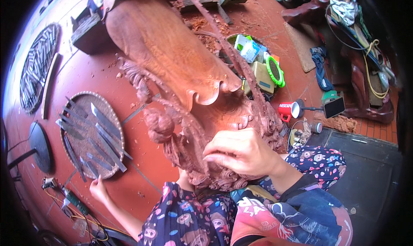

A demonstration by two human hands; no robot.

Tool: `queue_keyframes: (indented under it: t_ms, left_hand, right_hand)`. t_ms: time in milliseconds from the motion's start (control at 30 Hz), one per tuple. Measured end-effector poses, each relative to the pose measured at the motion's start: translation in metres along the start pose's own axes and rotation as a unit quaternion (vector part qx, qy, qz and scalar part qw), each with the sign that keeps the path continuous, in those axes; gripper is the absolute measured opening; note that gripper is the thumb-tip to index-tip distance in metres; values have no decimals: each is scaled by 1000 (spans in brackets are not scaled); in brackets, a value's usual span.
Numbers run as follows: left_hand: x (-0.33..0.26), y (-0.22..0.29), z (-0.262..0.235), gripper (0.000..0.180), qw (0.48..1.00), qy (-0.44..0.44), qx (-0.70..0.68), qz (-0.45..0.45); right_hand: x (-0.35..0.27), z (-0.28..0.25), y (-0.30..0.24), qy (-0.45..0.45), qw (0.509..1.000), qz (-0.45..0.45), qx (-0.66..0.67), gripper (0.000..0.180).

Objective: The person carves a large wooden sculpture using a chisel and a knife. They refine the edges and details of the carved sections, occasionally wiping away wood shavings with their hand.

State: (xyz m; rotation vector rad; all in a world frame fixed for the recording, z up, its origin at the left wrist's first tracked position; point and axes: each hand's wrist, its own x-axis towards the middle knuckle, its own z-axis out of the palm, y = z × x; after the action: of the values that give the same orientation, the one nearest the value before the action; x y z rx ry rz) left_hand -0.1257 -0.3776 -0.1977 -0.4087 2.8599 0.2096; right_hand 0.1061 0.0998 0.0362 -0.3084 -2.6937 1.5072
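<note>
A large reddish-brown carved wooden sculpture (172, 57) lies across my lap and stretches away over the red tiled floor. My right hand (241, 153) rests with curled fingers on the ornate carved curls at its near end, holding no tool. My left hand (99, 188) reaches out to the lower edge of a round woven tray (69, 104) on the floor at my left; several metal carving chisels (105, 130) lie on the tray. The fingers touch the tray's rim near a chisel, and I cannot tell whether they grip anything.
A second woven tray (38, 65) and a wooden stick (49, 85) lie at the far left. A basket of bottles and a green-rimmed item (262, 61) sits beyond the carving. A red mug (289, 110), a phone (334, 107) and cables (81, 216) are nearby.
</note>
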Motion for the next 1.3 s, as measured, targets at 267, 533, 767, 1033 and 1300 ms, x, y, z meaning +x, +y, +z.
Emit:
queue_keyframes:
  t_ms: [267,533,767,1033,1300]
  left_hand:
    - [-162,237,-159,13,768,-266,-297,502]
    - [-221,325,-145,57,604,-208,-292,712]
    - [-261,347,-106,102,463,-346,-255,776]
    - [-251,346,-104,114,540,-385,-238,710]
    - [-245,352,-102,111,549,-418,-237,683]
  right_hand:
    - [3,24,-7,-45,953,65,291,65]
    - [1,-20,27,254,965,-36,47,31]
    - [24,-11,69,328,940,-90,-15,22]
    - [27,3,60,288,957,-11,19,15]
    - [32,-9,62,246,969,-10,-17,20]
